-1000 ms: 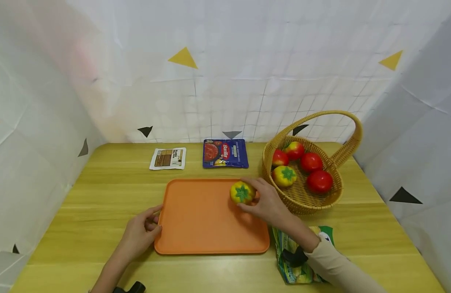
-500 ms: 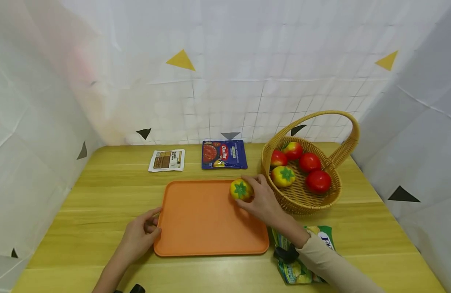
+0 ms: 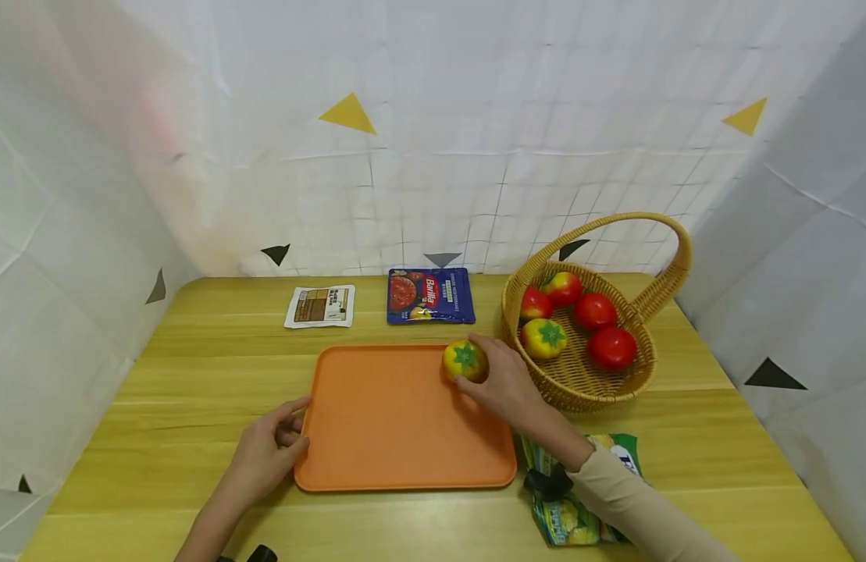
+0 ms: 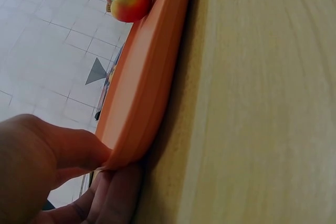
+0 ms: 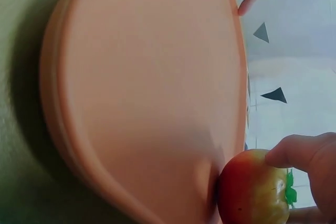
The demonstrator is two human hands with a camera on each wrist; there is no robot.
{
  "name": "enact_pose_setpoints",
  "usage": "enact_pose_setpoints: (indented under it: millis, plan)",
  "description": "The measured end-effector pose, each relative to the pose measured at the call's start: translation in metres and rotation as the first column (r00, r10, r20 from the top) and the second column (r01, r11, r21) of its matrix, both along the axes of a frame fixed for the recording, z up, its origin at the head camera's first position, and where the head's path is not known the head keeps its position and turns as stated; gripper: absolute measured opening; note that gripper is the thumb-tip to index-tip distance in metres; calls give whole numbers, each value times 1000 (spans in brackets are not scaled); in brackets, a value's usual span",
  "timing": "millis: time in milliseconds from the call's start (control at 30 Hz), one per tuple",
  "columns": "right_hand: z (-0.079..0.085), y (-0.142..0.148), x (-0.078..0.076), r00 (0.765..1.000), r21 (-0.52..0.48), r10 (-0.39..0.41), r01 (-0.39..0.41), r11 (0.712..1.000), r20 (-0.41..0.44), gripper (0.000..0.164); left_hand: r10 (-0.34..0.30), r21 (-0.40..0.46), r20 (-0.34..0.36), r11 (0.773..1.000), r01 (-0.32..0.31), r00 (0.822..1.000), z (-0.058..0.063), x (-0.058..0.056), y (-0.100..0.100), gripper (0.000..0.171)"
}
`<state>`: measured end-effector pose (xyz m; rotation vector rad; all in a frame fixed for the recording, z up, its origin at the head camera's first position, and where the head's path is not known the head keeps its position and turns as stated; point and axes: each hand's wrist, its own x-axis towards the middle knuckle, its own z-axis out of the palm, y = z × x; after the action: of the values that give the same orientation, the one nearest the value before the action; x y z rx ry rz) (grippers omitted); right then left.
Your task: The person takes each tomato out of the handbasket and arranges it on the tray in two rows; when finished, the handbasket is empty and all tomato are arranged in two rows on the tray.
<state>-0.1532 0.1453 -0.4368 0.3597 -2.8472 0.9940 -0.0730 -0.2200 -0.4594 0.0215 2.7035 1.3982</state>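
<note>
An orange tray [image 3: 404,425] lies on the wooden table. At its left edge my left hand [image 3: 264,451] pinches the rim; the left wrist view shows the thumb above and fingers below. My right hand [image 3: 504,384] holds a red-yellow toy tomato [image 3: 462,361] with a green leaf cap, at the tray's far right corner. In the right wrist view the toy tomato [image 5: 252,190] appears to touch the tray's surface, my thumb on its side. A wicker basket [image 3: 580,400] with several similar red and yellow toy fruits stands just right of that hand.
At the back of the table lie a blue sauce pouch [image 3: 431,297] and a small white packet [image 3: 320,306]. A green bag [image 3: 569,519] sits under my right forearm. The basket's tall handle [image 3: 675,273] arches upward. White cloth [image 3: 433,195] hangs behind.
The toy tomato and right hand have moved very slightly toward the tray's far edge. The left hand stays on the rim. The head view has shifted a little.
</note>
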Motion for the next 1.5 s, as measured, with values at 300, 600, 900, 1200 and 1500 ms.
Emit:
enact_pose_setpoints:
  millis: [300,600,900,1200,1500]
  plan:
    - [4,1,5,999,50,-6,4,999,50,83,-2,-8,-8,1000,2,1000,-1,0,-1,57]
    - [11,2,13,1000,145,-3,7,989,-29,92,-2,-20,-26,1000,2,1000,-3,1,-1,57]
    - [23,8,29,991,151,26,-6,988,-130,84,-3,-27,-18,1000,3,1000,-2,1,-1,57]
    - [40,14,41,967,148,108,-74,986,-233,70,5,-30,-1,1000,-5,1000,0,2,-1,57]
    - [57,32,47,928,121,134,-98,988,-347,65,4,-31,-6,1000,-4,1000,3,2,1,57]
